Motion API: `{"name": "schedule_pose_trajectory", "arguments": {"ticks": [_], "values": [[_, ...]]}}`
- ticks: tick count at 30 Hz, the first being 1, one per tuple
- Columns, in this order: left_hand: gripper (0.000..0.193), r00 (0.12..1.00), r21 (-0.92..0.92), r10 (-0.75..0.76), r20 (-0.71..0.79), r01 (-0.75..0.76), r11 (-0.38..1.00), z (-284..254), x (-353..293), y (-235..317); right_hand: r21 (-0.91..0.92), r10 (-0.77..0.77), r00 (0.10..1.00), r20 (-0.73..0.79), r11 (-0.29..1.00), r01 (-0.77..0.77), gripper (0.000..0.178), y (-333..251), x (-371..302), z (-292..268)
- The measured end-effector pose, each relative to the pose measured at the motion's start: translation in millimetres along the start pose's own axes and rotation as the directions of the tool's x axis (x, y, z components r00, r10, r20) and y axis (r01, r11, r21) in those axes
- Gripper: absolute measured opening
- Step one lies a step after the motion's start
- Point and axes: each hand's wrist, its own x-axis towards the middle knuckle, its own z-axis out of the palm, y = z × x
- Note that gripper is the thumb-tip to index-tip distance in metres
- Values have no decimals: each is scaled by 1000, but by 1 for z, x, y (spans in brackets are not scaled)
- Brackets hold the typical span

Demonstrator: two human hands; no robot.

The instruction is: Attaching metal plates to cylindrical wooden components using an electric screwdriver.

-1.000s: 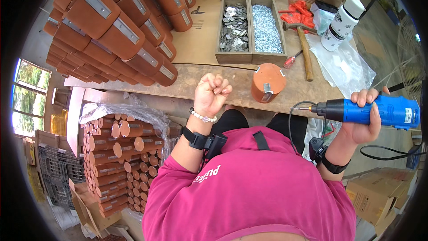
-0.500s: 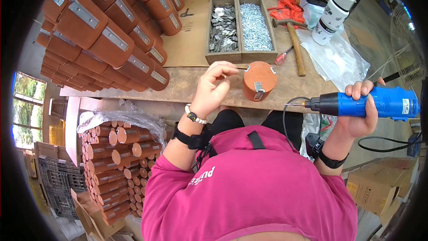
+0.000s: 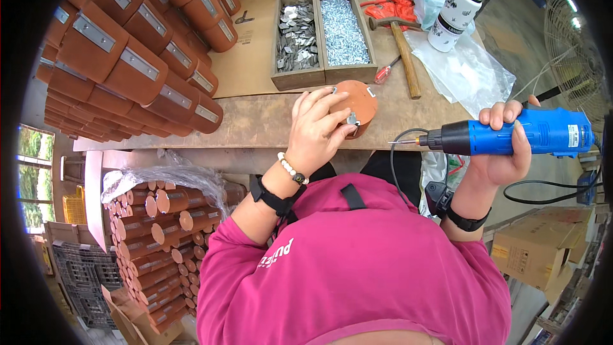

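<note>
A short orange-brown cylinder (image 3: 363,97) stands on the wooden workbench in front of me, with small metal clips round its top edge. My left hand (image 3: 319,118) is on its left side, the fingers curled over the top and the thumb by the front metal clip (image 3: 352,119). Those fingers hide part of the top. Out to the right, my right hand (image 3: 508,134) is wrapped round a blue electric screwdriver (image 3: 536,133). Its thin bit points left, above the bench's front edge and apart from the cylinder.
Behind the cylinder sits a divided wooden box with flat metal pieces (image 3: 297,37) and screws (image 3: 347,30). A hammer (image 3: 405,57), a red-handled screwdriver (image 3: 383,75), plastic bags and a white bottle (image 3: 456,13) lie or stand rightward. Stacked cylinders (image 3: 121,57) fill the left.
My left hand has come from beside the cylinder onto it, fingers now over its top. The right hand still holds the electric screwdriver. The whole view has shifted slightly.
</note>
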Motion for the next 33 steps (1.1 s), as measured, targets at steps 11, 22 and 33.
{"name": "schedule_pose_trajectory", "arguments": {"ticks": [11,22,33], "values": [[26,995,-208,-69,65,81,975,4,0,-4,-22,20,1000,-15,1000,-20,51,4,-1,3],[26,969,-237,-227,-101,198,951,27,-9,15,-32,34,989,143,999,-29,50,17,20,16],[26,966,-277,-229,-121,188,942,26,-12,14,-250,52,970,238,968,10,54,47,20,49]]}}
